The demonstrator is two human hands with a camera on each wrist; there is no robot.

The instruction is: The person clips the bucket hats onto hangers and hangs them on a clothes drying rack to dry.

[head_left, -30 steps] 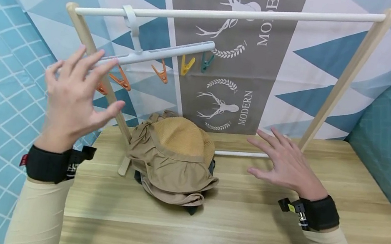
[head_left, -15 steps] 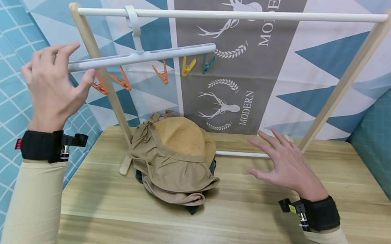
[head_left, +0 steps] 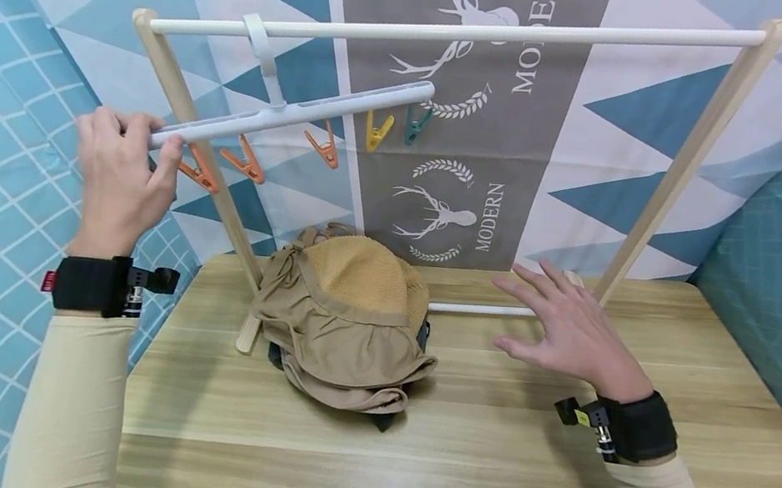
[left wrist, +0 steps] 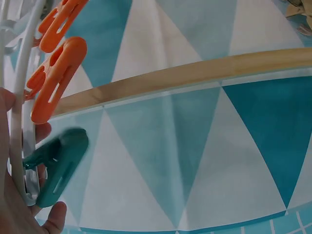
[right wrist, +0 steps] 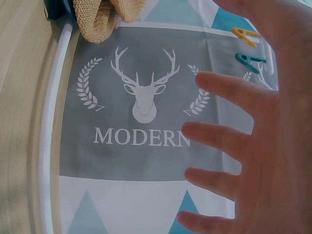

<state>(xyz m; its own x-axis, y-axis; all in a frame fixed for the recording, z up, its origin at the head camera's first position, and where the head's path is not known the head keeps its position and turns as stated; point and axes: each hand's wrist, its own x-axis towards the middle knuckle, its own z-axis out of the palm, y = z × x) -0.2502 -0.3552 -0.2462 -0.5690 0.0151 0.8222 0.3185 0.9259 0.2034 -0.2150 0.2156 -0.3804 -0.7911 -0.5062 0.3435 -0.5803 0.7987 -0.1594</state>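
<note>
My left hand grips the left end of a pale clip hanger, which hangs by its hook from the white rod of a rack. Fingers and thumb lie on both sides of the bar in the left wrist view, next to a teal clothespin. Orange clothespins, a yellow clothespin and another teal clothespin dangle along the bar. Over the table's right half, my right hand is held in the air, fingers spread, holding nothing. A brown sun hat with a woven crown lies under the hanger.
The rack has a white top rod, wooden side posts and a white lower rod near the tabletop. Dark fabric shows beneath the hat. Patterned cloth walls close in the wooden table at the back and sides.
My left hand has moved left and down from over the bar and closed on the hanger's left end. The right hand has stayed put; the hat has not moved.
</note>
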